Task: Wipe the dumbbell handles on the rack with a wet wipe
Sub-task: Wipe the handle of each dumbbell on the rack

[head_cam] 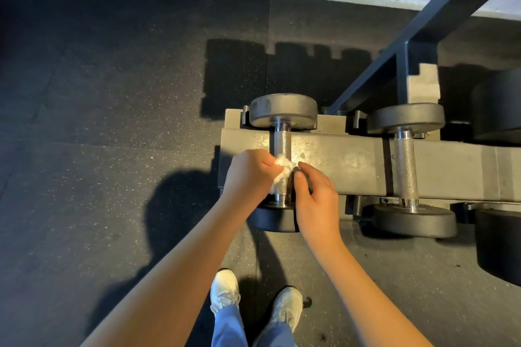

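A person's left hand (248,175) grips a bunched wet wipe (282,164) against the knurled handle (282,140) of the end dumbbell, while the right hand (315,197), just across the bar, pinches the wipe's other end between thumb and forefinger. The handle runs straight away from both hands, so the coming stroke likely travels along it. The steel rack (338,159) cradles this dumbbell and, well beyond the right hand, a second dumbbell handle (406,166).
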Demonstrator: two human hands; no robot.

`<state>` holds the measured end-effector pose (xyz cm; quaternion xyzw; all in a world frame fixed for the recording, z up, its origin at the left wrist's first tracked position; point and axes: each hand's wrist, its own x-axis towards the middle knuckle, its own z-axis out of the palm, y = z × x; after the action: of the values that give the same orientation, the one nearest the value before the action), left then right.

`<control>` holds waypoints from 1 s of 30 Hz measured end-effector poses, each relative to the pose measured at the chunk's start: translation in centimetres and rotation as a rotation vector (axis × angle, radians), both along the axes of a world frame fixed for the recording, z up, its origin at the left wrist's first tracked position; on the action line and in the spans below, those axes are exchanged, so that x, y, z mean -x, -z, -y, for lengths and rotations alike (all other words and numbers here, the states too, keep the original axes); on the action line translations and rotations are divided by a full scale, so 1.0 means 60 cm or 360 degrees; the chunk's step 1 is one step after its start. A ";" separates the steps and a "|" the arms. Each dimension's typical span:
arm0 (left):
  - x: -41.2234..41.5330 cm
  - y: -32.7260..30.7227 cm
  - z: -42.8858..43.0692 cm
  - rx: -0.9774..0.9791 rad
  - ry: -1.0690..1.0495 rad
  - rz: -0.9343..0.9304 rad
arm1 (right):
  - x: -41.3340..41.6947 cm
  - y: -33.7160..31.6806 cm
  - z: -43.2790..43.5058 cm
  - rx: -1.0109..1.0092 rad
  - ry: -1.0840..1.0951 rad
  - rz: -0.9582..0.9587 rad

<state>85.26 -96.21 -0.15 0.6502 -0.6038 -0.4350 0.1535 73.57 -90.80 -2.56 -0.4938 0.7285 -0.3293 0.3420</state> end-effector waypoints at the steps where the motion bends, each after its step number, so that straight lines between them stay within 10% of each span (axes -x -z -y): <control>1: -0.004 -0.003 -0.004 -0.0026 0.0044 -0.0009 | 0.003 -0.002 0.002 0.0015 -0.0035 0.0007; 10: -0.006 -0.048 0.015 0.0096 -0.0101 -0.0340 | -0.002 -0.063 0.069 -0.0150 0.0178 0.0874; 15: -0.025 -0.063 0.047 0.0609 -0.0305 -0.0133 | 0.008 -0.039 0.131 -0.0037 0.0382 0.0289; 30: -0.036 -0.051 0.067 0.0317 -0.0066 -0.0134 | -0.003 -0.028 0.122 0.0016 0.0137 -0.0038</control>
<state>87.40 -100.26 2.91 0.6252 -0.6236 -0.3964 0.2515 73.76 -98.12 -0.87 -0.4677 0.7513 -0.3414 0.3165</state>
